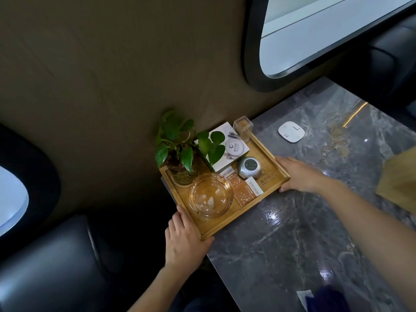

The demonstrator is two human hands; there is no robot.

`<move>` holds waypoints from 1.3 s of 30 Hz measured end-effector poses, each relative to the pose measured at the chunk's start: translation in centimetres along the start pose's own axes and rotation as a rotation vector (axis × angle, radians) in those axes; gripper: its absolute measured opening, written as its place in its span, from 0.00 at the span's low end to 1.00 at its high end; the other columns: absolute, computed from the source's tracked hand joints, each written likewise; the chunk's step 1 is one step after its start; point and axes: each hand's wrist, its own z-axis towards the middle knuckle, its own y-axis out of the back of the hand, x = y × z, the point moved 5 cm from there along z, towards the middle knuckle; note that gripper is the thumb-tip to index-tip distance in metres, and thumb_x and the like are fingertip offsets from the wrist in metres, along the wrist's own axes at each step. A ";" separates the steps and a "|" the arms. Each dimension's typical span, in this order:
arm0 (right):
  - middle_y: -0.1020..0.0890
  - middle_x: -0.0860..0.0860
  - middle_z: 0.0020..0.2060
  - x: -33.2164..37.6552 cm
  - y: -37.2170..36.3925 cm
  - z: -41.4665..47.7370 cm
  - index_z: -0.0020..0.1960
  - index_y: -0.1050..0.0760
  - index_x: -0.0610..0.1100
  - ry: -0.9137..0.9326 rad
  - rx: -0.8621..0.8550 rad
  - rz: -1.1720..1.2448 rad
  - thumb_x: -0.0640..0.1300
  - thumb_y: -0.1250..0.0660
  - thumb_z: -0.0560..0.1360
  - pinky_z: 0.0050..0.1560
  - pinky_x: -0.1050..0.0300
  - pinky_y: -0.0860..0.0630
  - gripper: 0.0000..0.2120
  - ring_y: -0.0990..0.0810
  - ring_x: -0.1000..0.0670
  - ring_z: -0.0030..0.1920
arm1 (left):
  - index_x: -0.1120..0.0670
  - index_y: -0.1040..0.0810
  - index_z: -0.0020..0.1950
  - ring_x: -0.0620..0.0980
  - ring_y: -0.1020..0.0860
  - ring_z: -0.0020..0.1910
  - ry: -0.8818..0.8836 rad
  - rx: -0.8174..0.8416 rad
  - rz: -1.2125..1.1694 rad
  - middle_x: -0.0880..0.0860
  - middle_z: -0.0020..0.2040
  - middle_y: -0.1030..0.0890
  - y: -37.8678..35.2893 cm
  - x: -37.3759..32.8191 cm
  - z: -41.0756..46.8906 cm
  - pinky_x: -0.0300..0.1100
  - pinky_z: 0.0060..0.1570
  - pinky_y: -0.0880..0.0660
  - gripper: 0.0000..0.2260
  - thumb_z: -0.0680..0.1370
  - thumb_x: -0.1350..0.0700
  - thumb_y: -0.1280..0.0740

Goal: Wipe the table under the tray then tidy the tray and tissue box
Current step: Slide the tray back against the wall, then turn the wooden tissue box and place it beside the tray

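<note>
The wooden tray point(273, 183) sits at the far left corner of the grey marble surface point(315, 233), between the two hands. The left hand point(184, 242) grips its near-left corner; the right hand point(299, 174) clasps its right rim.

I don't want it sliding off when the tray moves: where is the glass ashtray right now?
The glass ashtray sits in the wooden tray's near-left corner, in front of the potted plant and just beyond the left hand.

Loaded wooden tray point(273, 176) at the marble table's point(304, 221) wall-side corner, wooden tissue box point(398, 181) far right
</note>
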 end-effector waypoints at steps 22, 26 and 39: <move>0.34 0.46 0.72 -6.4 9.1 -10.4 0.73 0.43 0.49 -0.178 -0.273 0.005 0.53 0.36 0.74 0.68 0.51 0.34 0.31 0.33 0.45 0.69 | 0.55 0.32 0.65 0.56 0.26 0.62 -0.621 0.135 0.026 0.56 0.65 0.25 8.5 -22.5 3.2 0.52 0.60 0.27 0.22 0.76 0.44 0.38; 0.32 0.44 0.69 -10.4 10.0 -14.4 0.73 0.41 0.46 -0.283 -0.378 0.056 0.52 0.37 0.75 0.66 0.49 0.33 0.29 0.32 0.43 0.67 | 0.58 0.31 0.65 0.59 0.27 0.62 -0.773 0.158 0.035 0.59 0.65 0.26 6.5 -29.4 2.3 0.53 0.61 0.28 0.22 0.76 0.46 0.38; 0.44 0.42 0.75 -22.8 4.9 -19.5 0.75 0.53 0.41 -0.691 -0.751 0.769 0.50 0.35 0.75 0.72 0.49 0.45 0.38 0.45 0.43 0.75 | 0.62 0.34 0.68 0.57 0.33 0.68 -0.823 0.460 -0.413 0.60 0.68 0.31 -1.3 -42.1 -1.9 0.46 0.65 0.34 0.23 0.77 0.52 0.36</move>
